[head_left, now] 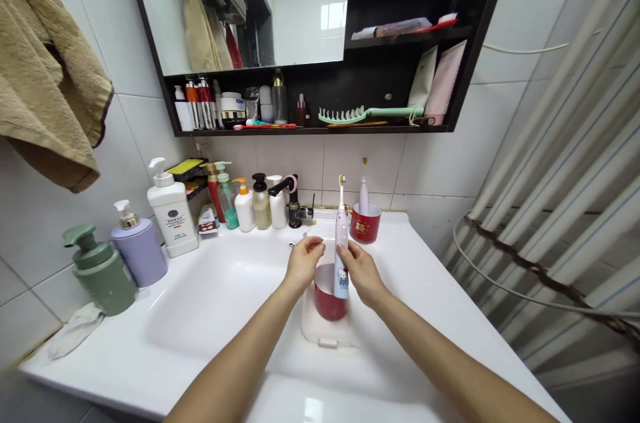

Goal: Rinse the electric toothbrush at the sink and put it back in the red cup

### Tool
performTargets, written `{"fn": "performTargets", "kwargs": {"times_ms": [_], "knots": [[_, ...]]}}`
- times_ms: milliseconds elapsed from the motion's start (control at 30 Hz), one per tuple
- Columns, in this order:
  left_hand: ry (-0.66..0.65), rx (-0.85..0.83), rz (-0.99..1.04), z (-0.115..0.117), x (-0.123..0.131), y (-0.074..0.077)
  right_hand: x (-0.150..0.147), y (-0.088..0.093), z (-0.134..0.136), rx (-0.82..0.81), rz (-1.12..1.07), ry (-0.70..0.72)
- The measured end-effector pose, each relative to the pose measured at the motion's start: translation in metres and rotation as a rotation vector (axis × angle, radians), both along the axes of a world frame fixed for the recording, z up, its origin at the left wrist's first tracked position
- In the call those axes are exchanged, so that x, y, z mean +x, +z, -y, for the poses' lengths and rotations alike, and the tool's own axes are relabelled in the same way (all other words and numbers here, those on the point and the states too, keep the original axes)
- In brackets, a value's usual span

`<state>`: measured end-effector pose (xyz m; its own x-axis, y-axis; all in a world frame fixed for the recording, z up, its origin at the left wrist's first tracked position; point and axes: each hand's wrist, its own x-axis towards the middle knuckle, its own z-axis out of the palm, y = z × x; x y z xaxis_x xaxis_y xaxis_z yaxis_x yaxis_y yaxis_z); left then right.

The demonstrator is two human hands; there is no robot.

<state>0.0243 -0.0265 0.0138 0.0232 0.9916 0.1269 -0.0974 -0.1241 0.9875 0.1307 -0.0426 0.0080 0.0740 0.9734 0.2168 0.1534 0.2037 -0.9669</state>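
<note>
My right hand (362,270) is closed round an electric toothbrush (341,243), pink above and pale blue below with a cartoon figure on it. The brush stands upright, head up, in front of a red cup (330,306). That cup rests on a pale tray (311,330) at the right side of the basin. My left hand (303,266) is at the cup's left, its fingers bent with thumb and fingertips together; whatever may be between them is too small to make out. Behind, a second red cup (365,226) holds another pink toothbrush (364,196).
A black faucet (293,200) rises behind the white basin (215,303). Several pump bottles line the back and left, including a purple one (140,253) and a green one (103,273). A dark shelf (310,132) hangs above; white pipes (550,143) run at the right.
</note>
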Motion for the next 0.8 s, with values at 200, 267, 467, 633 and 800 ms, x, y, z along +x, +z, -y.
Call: {"fn": "performTargets", "kwargs": {"times_ms": [200, 267, 467, 633, 800], "knots": [[-0.042, 0.316, -0.612, 0.013, -0.010, -0.040, -0.002, -0.022, -0.026, 0.009, 0.179, -0.166], [-0.094, 0.372, -0.793, 0.017, -0.009, -0.046, -0.002, -0.032, -0.026, -0.009, 0.257, -0.205], [-0.234, 0.431, -1.105, 0.020, -0.008, -0.048, -0.002, -0.041, -0.021, -0.008, 0.404, -0.243], [-0.259, 0.435, -1.137, 0.023, -0.005, -0.049, -0.002, -0.040, -0.019, 0.011, 0.445, -0.219], [-0.285, 0.484, -0.982, 0.028, 0.014, -0.032, 0.019, -0.022, -0.009, 0.033, 0.444, -0.267]]}}
